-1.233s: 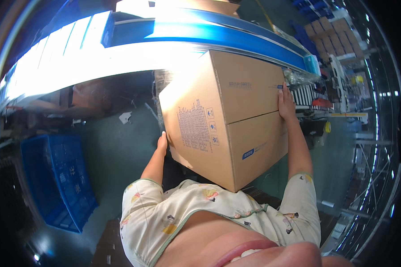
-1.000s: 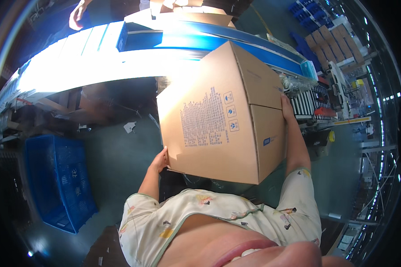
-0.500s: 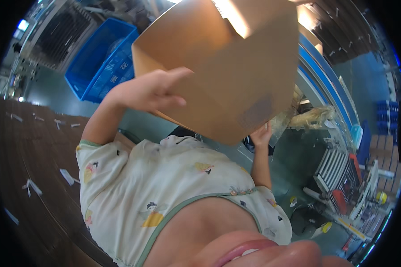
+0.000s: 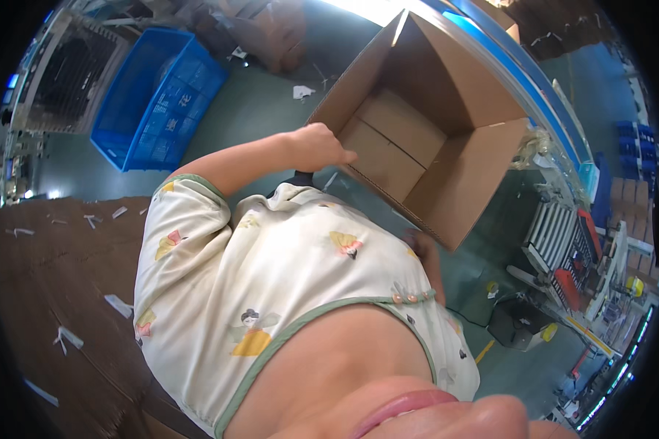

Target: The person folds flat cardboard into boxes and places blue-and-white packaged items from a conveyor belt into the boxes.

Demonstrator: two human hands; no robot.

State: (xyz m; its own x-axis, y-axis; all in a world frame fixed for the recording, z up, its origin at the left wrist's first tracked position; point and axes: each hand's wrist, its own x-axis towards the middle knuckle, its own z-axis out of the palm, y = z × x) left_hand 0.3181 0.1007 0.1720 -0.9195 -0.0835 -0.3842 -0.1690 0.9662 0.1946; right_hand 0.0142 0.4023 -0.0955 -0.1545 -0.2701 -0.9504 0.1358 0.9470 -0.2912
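Just in front of the person's torso, a brown, boxy, open-topped corrugated cardboard box (image 4: 417, 139) gaped toward the view.
The left hand (image 4: 318, 146) was curled, thumb jutting out, at the box's near left corner; whether it pinched the board could not be told. The right hand (image 4: 423, 247), shadowed and partly hidden, was close by the lower edge, its grip equally unreadable. Inside, flat matte walls met a base split by one straight seam. A long, smooth blue conveyor (image 4: 545, 95) ran near the box's upper right side, an angular blue plastic crate (image 4: 176, 106) was well to the left, and shiny cylindrical metal rollers (image 4: 550, 233) to the right.
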